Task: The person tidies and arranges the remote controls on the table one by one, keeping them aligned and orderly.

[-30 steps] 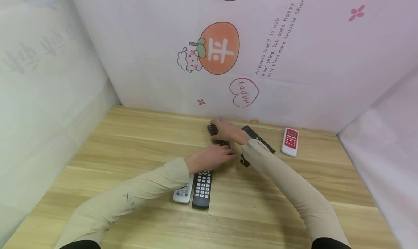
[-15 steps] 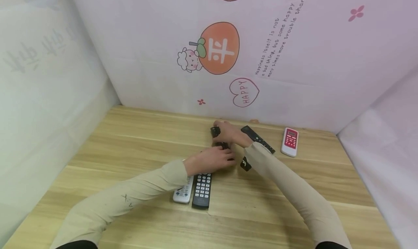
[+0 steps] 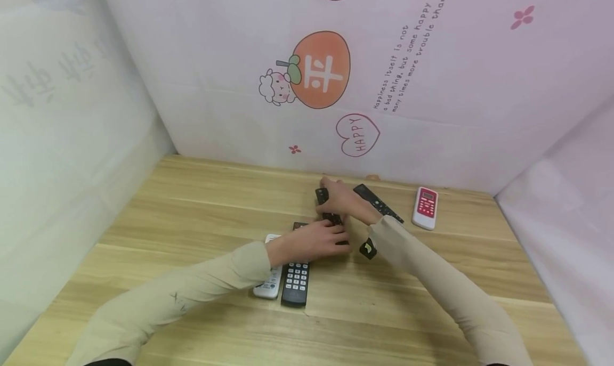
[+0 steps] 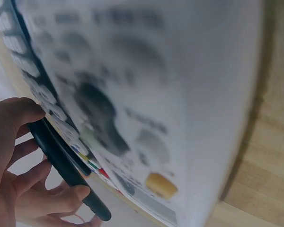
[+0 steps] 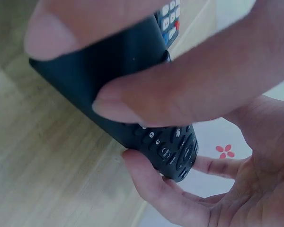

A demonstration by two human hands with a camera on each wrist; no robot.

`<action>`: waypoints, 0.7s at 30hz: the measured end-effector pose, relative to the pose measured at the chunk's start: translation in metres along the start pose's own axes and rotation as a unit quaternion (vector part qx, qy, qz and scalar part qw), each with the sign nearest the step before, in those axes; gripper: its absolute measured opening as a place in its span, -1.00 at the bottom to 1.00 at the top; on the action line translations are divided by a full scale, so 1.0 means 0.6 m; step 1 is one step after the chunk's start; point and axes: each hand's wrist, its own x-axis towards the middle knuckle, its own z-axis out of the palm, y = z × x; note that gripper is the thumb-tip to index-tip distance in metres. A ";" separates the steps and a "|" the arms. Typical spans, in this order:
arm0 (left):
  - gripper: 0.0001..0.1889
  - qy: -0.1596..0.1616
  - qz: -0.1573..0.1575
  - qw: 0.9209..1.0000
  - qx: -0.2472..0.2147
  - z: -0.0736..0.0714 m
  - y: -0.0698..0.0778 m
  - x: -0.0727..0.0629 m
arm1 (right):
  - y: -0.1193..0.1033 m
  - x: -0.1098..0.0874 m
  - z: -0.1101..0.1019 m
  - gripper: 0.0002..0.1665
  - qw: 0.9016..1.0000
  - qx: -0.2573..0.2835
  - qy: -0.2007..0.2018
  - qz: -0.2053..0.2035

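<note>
Both hands are on one black remote control near the middle of the table. My right hand grips its far end; in the right wrist view the thumb and fingers close round the keyed end. My left hand holds the near end, where it hides much of the casing. In the left wrist view the remote's dark edge is pinched by the left fingers, with the right hand beyond. Under the left wrist lie a white remote and a black remote with white keys, side by side.
A slim black remote lies slanted behind the right forearm. Partly beneath the right sleeve shows another black item. Farther right lies a white remote with a red face. Printed cloth walls enclose the wooden table.
Both hands and the held remote have shifted a little right and toward me. The black item by the right sleeve has slid right and nearer too. The other remotes stay put.
</note>
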 end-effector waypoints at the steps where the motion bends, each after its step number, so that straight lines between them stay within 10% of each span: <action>1: -0.61 0.002 0.003 1.000 0.004 -0.003 0.002 0.000 | -0.001 -0.004 0.000 -0.15 1.000 0.002 0.002 0.001; 21: -0.55 0.023 0.028 0.998 0.060 -0.038 0.043 -0.013 | -0.016 -0.055 0.013 -0.42 0.999 -0.030 0.040 0.001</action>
